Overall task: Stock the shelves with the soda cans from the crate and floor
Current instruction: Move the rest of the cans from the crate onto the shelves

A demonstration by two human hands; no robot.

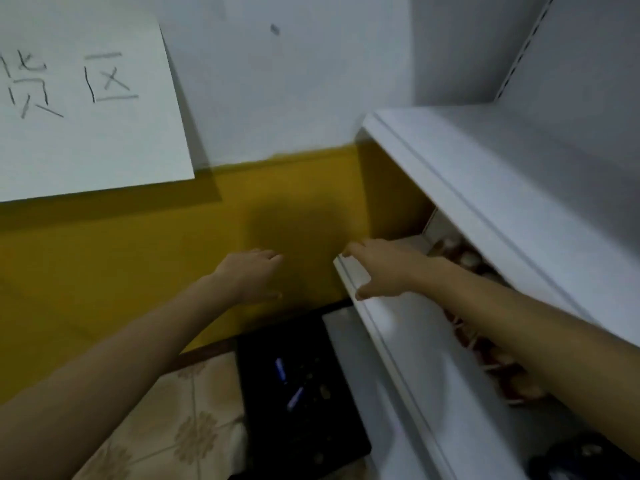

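Right grip (377, 268) rests spread on the shelf (408, 327) corner; left grip (252, 275) hangs loose, holding nothing.

I see a white shelf unit on the right. Its upper shelf (485, 188) runs across the frame as a broad white board, and I can make out nothing on the part in view. The shelf below (391, 327) carries a row of reddish cans (485, 344), blurred and partly hidden. Down on the patterned tile floor (166, 410) sits a black crate (298, 393), against the shelf unit's base, with two bluish cans (281, 368) lying inside.
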